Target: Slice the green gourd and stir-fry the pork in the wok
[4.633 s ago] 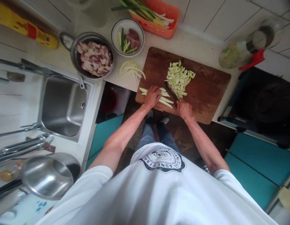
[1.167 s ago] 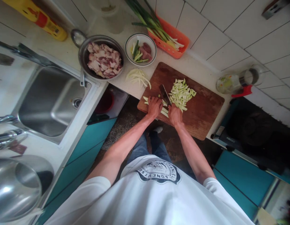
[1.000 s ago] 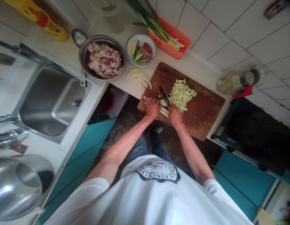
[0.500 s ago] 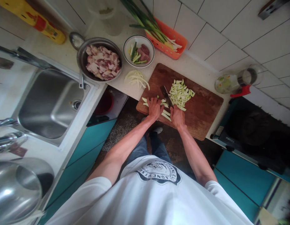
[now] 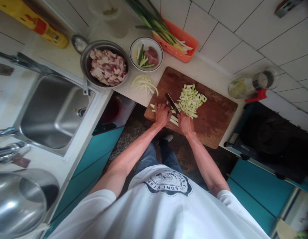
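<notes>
Wooden cutting board (image 5: 213, 113) under pale green vegetable strips (image 5: 174, 119), left hand (image 5: 161, 114) curled down on them, right hand (image 5: 185, 122) closed around knife (image 5: 172, 103); blade just beside fingertips, likely nick if strips roll
</notes>
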Available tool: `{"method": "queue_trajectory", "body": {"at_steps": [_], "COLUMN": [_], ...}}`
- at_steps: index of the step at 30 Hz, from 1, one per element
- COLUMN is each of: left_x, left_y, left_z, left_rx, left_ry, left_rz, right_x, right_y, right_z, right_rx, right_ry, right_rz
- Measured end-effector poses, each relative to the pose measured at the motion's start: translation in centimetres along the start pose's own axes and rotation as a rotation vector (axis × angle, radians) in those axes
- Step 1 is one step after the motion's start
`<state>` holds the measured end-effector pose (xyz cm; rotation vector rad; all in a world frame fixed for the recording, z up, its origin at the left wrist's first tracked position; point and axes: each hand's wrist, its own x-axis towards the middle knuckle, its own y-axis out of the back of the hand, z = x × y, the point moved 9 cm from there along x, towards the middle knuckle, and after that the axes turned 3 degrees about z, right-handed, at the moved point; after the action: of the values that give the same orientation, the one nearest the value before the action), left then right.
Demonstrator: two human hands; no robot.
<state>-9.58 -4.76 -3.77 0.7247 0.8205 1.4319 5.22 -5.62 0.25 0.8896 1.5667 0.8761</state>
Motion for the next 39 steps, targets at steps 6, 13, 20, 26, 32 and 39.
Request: {"method": "queue_trajectory", "body": {"at_steps": [6, 13, 20, 26, 32, 39], "left_x": [-0.3, 0.7, 1.1, 1.1, 1.1, 0.2], "left_y": [0.5, 0.8, 2.5, 2.9, 2.7, 2.7], "left_z": [-0.8, -1.1, -2.7, -3.2, -3.6, -4.3], "left_rx": [-0.021, -0.056, -0.016, -0.013, -0.032, -0.056], "left_ry": [0.011, 0.044, 0.033, 0.029, 0.040, 0.075], "left_rz": [-0.003, -0.009, 0.031, 0.027, 0.041, 0.043], "right_x": [0.3, 0.3, 0.6, 1.0, 2.0, 2.1], "right_y": [-0.3, -0.2, -0.7, -0.5, -1.2, 0.4], "right_z": [-0.2, 0.0, -1.2, -2.2, -2.9, -2.9], "right_rx": [-0.020, -0.039, -0.052, -0.078, -0.081, -0.059], "right_ry": [0.024, 0.020, 0.071, 0.077, 0.062, 0.072], "right_rz": [0.006, -0.027, 0.007, 0.011, -0.043, 0.006]}}
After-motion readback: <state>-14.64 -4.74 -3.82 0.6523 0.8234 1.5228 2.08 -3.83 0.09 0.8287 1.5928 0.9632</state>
